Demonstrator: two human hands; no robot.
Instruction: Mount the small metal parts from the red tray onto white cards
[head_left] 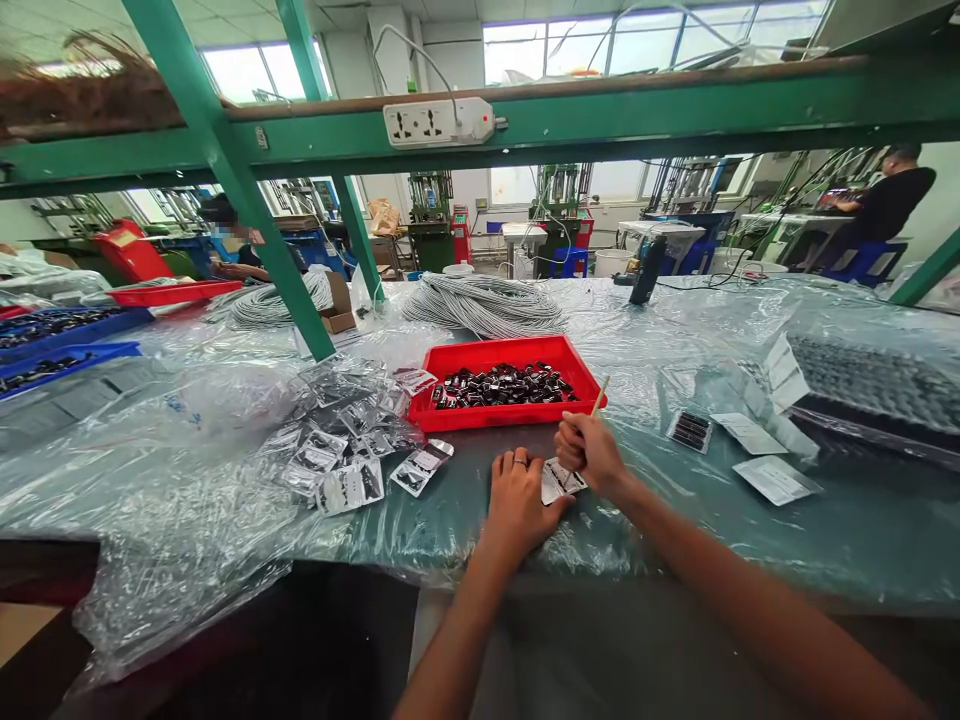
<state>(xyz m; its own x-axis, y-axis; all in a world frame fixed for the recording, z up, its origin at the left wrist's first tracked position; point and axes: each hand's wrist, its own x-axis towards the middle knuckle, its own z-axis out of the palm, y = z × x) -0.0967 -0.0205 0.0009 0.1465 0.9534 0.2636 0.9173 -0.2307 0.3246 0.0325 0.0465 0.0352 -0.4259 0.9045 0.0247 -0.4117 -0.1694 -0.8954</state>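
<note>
My right hand point(591, 452) is closed in a fist around a thin, light-coloured stick point(602, 396), whose upper end sticks out above the fist. Below the fist, a small silver packet with dark print point(556, 478) lies on the plastic-covered table. My left hand point(517, 497), with a ring on one finger, rests palm down at the packet's left edge, its thumb along the near edge. Just beyond the hands stands a red tray point(495, 352) with many small black parts point(510, 385). Left of my left hand lies another silver packet point(421, 467).
A loose pile of silver packets point(349, 485) lies left. At right are a black-striped packet point(690, 430), white packets point(776, 478) and a box of grey pieces point(877, 385). Coiled grey cable point(484, 303) lies behind the tray. A green post point(247, 200) rises at left; people sit farther back.
</note>
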